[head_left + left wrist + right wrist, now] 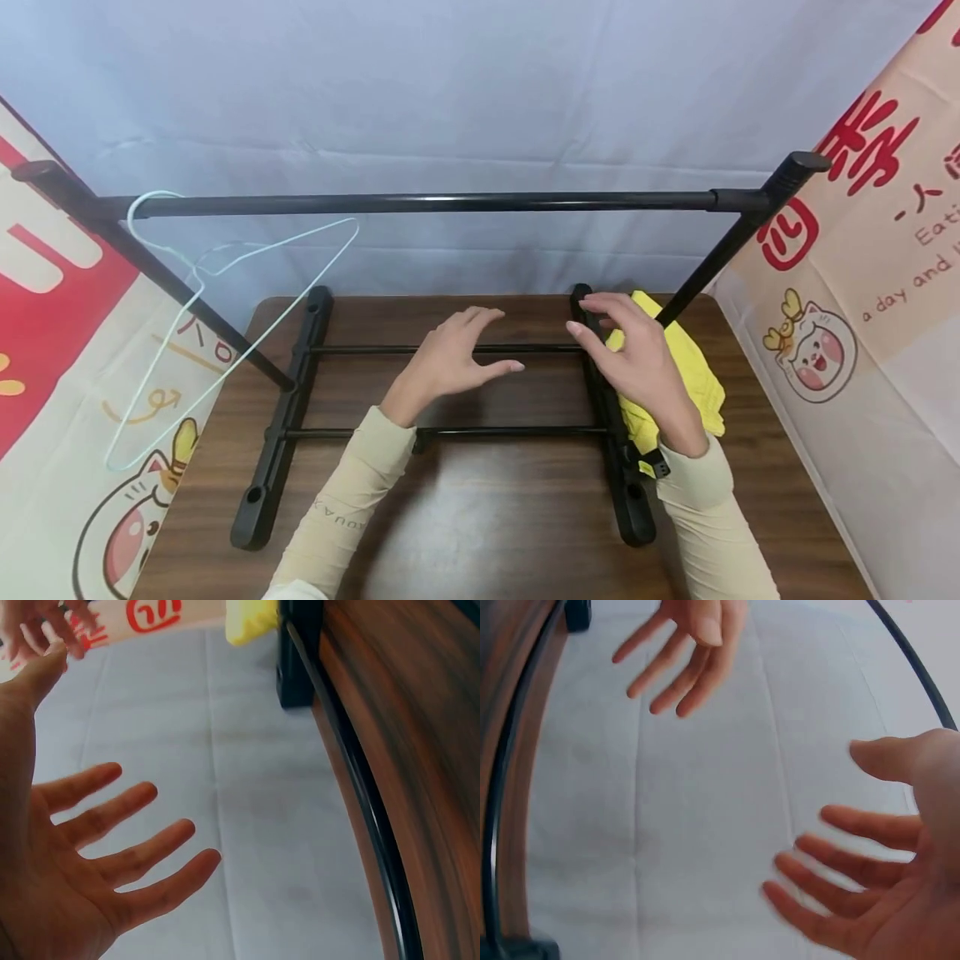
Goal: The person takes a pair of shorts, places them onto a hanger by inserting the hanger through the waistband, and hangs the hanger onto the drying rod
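Both hands hover over a black garment rack (450,202), palms turned toward each other with a gap between them. My left hand (453,354) has its fingers spread and holds nothing; the left wrist view shows the same hand (105,862) with bare, slightly bent fingers. Relaxed fingers also show on my right hand (637,358), which is empty too, as the right wrist view of that hand (870,877) confirms. Beneath and beside the right hand lies a yellow cloth (693,375), partly hidden by it. A pale mint wire hanger (281,312) hangs by its hook at the rack's left end.
The rack's two black feet (255,508) stand on a brown wooden table (495,525), joined by two thin crossbars (480,432). A pale curtain (450,100) forms the back. Printed cloths (813,350) with cartoon animals and red lettering flank both sides.
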Demonstrator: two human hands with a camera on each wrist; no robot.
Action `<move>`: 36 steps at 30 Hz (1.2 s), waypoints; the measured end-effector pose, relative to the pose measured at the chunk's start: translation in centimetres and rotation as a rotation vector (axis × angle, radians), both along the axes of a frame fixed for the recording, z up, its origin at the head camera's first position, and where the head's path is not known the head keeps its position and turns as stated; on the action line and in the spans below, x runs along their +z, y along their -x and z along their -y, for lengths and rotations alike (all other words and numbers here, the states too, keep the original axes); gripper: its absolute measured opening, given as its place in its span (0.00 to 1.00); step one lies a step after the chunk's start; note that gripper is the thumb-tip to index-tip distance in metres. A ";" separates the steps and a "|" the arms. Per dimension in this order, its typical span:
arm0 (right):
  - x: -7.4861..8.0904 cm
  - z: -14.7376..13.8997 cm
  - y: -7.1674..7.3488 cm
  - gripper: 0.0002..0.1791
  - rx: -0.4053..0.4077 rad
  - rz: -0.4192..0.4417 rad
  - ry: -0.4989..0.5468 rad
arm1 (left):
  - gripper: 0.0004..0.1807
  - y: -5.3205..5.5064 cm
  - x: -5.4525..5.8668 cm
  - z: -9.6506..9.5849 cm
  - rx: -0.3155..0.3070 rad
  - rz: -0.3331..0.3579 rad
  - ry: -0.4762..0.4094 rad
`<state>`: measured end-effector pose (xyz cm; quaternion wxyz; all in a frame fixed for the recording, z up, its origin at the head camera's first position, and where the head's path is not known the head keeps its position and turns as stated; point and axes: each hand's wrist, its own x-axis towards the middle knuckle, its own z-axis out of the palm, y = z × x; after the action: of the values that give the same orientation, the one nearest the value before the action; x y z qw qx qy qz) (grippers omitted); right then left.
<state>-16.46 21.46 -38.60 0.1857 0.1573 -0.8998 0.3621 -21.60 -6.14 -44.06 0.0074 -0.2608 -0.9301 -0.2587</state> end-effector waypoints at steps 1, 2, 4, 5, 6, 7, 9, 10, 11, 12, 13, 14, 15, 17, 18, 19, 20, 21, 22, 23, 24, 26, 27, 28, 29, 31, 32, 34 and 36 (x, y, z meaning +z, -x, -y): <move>0.1 -0.3 -0.2 0.19 0.000 -0.046 0.010 | 0.52 -0.3 0.0 -0.3 -0.014 0.000 0.008; 0.2 -0.7 -0.4 0.17 -0.001 -0.091 0.019 | 0.51 -0.6 0.0 -0.6 -0.027 -0.002 0.011; 0.4 -1.4 -0.7 0.15 -0.011 -0.173 0.054 | 0.49 -1.1 -0.2 -1.3 -0.053 0.003 0.008; 0.5 -1.7 -0.8 0.14 -0.017 -0.206 0.072 | 0.49 -1.3 -0.2 -1.7 -0.064 0.010 -0.002; 0.6 -2.1 -0.9 0.14 -0.019 -0.230 0.095 | 0.48 -1.5 -0.3 -2.1 -0.075 0.020 -0.014; 0.7 -2.4 -1.1 0.13 -0.023 -0.247 0.119 | 0.48 -1.6 -0.4 -2.4 -0.085 0.034 -0.028; 0.7 -3.0 -1.2 0.12 -0.028 -0.278 0.165 | 0.48 -1.8 -0.5 -3.2 -0.100 0.069 -0.060; 0.7 -3.3 -1.2 0.12 -0.030 -0.290 0.185 | 0.49 -1.8 -0.6 -3.5 -0.103 0.093 -0.086; 0.7 -3.5 -1.3 0.12 -0.029 -0.302 0.205 | 0.49 -1.8 -0.7 -3.9 -0.104 0.115 -0.104; 0.7 -3.8 -1.3 0.12 -0.029 -0.312 0.224 | 0.50 -1.8 -0.8 -4.2 -0.102 0.139 -0.127; 0.5 -3.9 -1.3 0.12 -0.027 -0.324 0.246 | 0.50 -1.8 -0.9 -4.5 -0.102 0.164 -0.151; 0.4 -4.1 -1.4 0.12 -0.025 -0.338 0.272 | 0.49 -1.7 -1.1 -4.9 -0.107 0.190 -0.181; 0.3 -4.2 -1.5 0.11 -0.024 -0.348 0.297 | 0.49 -1.7 -1.3 -5.2 -0.114 0.215 -0.208; 0.1 -4.4 -1.7 0.09 -0.024 -0.367 0.352 | 0.46 -1.6 -1.8 -5.8 -0.143 0.256 -0.263; 0.1 -4.4 -1.9 0.07 -0.024 -0.377 0.381 | 0.45 -1.7 -2.0 -6.1 -0.160 0.272 -0.285; 0.0 -4.5 -2.0 0.05 -0.025 -0.387 0.411 | 0.44 -1.7 -2.1 -6.3 -0.179 0.286 -0.304; 0.0 -4.5 -2.2 0.04 -0.029 -0.400 0.440 | 0.43 -1.8 -2.3 -6.6 -0.199 0.294 -0.325; 0.1 -4.5 -2.3 0.04 -0.039 -0.413 0.468 | 0.43 -2.0 -2.3 -7.0 -0.216 0.300 -0.339; 0.0 -4.6 -2.4 0.05 -0.050 -0.428 0.497 | 0.42 -2.1 -2.3 -7.3 -0.235 0.307 -0.353; 0.0 -4.7 -2.4 0.06 -0.064 -0.442 0.523 | 0.42 -2.3 -2.2 -7.7 -0.250 0.310 -0.358; -0.1 -4.8 -2.4 0.07 -0.083 -0.455 0.551 | 0.42 -2.5 -2.0 -8.0 -0.263 0.316 -0.364; -0.2 -5.2 -2.3 0.09 -0.131 -0.471 0.601 | 0.42 -2.9 -1.6 -8.8 -0.285 0.327 -0.381; -0.4 -5.4 -2.3 0.10 -0.161 -0.474 0.620 | 0.41 -3.1 -1.4 -9.2 -0.292 0.330 -0.387; -0.4 -5.6 -2.2 0.11 -0.191 -0.473 0.637 | 0.41 -3.2 -1.2 -9.6 -0.293 0.330 -0.394; -0.5 -5.8 -2.1 0.12 -0.216 -0.470 0.657 | 0.41 -3.3 -1.0 -10.0 -0.292 0.326 -0.401; -0.7 -6.3 -2.0 0.13 -0.267 -0.455 0.677 | 0.40 -3.4 -0.8 -10.8 -0.283 0.313 -0.417; -0.8 -6.5 -1.9 0.13 -0.289 -0.443 0.682 | 0.40 -3.4 -0.7 -11.1 -0.278 0.308 -0.430; -1.2 -7.0 -1.7 0.14 -0.324 -0.412 0.685 | 0.38 -3.4 -0.7 -11.8 -0.264 0.313 -0.451; -1.7 -7.5 -1.5 0.13 -0.363 -0.371 0.657 | 0.37 -3.5 -0.9 -12.3 -0.251 0.332 -0.473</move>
<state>-14.91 28.99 -40.27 0.4456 -0.0088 -0.7010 0.5567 -18.13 6.20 -44.98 -0.1160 -0.3189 -0.7931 -0.5057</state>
